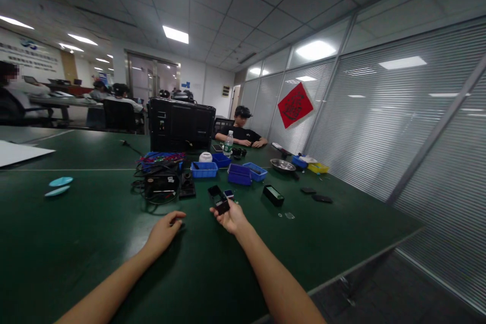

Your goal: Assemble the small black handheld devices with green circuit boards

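Note:
My right hand (232, 217) grips a small black rectangular case (219, 200), tilted above the table, with its hollow face showing. Right behind that case, a small part with a dark screen (229, 194) is partly hidden by my fingers. Further left, my left hand (166, 232) is low over the green table (205, 263) with its fingers curled in. Something small and dark shows at its fingertips, too unclear to name. To the right of my right hand stands a black open box (273, 195) with a pale greenish inside. A clear flat piece (289, 215) and a small ring (280, 215) lie before it.
Ahead are blue bins (204, 169), a black device with cables (161, 186), a water bottle (228, 144) and a monitor's back (182, 124). A metal bowl (283, 165) and flat black pieces (322, 198) lie right, turquoise pieces (61, 181) left. A person (243, 131) sits across.

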### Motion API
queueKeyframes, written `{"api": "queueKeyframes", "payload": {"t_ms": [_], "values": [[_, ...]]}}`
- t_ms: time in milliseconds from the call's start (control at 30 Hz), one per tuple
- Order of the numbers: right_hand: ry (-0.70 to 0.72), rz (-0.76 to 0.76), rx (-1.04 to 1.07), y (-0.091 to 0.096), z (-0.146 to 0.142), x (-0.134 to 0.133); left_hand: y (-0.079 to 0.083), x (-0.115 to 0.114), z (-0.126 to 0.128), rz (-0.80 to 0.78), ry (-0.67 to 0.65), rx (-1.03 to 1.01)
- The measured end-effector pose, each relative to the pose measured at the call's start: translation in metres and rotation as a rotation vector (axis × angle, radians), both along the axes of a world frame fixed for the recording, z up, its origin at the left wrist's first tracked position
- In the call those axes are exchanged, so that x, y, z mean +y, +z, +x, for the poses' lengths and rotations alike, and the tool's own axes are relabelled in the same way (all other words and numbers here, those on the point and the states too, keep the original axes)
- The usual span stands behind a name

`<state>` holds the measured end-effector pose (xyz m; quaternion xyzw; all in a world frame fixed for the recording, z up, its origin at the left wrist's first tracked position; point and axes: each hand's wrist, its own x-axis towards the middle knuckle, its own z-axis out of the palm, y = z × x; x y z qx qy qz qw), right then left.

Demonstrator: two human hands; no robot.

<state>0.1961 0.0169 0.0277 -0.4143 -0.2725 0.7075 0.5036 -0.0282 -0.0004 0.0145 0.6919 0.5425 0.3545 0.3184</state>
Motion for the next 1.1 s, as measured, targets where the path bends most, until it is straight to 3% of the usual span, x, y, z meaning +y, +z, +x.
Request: {"api": "queueKeyframes", "payload": {"t_ms": [100, 167, 233, 333, 433, 500, 567, 700, 800, 900, 1000, 1100], "values": [[0.068, -0.071, -0.012, -0.008, -0.004, 0.001, -0.002, 0.001, 0.0, 0.022, -0.008, 0.02], [0.103, -0.059, -0.139, -0.011, -0.004, 0.002, -0.001, 0.0, 0.0, 0.026, -0.005, 0.033], [0.063, -0.052, -0.382, -0.01, -0.003, 0.001, 0.001, -0.002, 0.001, 0.026, 0.003, 0.043], [-0.058, 0.045, -0.921, -0.002, -0.001, -0.004, 0.003, -0.003, 0.001, 0.021, 0.005, 0.045], [-0.131, 0.285, -1.433, 0.008, -0.003, -0.014, 0.0, -0.002, 0.001, 0.026, -0.002, 0.061], [-0.162, 0.447, -1.607, 0.011, -0.009, -0.02, -0.005, 0.0, 0.002, 0.051, -0.01, 0.092], [-0.146, 0.535, -1.681, 0.009, -0.017, -0.024, -0.01, 0.001, 0.005, 0.088, -0.019, 0.132], [-0.089, 0.551, -1.7, 0.006, -0.023, -0.024, -0.013, 0.001, 0.021, 0.238, -0.023, 0.184], [-0.293, 0.577, -1.674, 0.011, -0.005, -0.017, -0.012, 0.0, 0.04, 0.354, -0.054, 0.216], [-0.495, 0.483, -1.711, 0.014, 0.024, -0.01, -0.012, 0.0, 0.057, 0.393, -0.104, 0.232], [-0.445, 0.42, -1.785, 0.008, 0.042, -0.004, -0.013, -0.001, 0.064, 0.399, -0.14, 0.212], [-0.315, 0.451, -1.831, -0.004, 0.041, 0.001, -0.01, -0.005, 0.064, 0.388, -0.151, 0.19]]}}
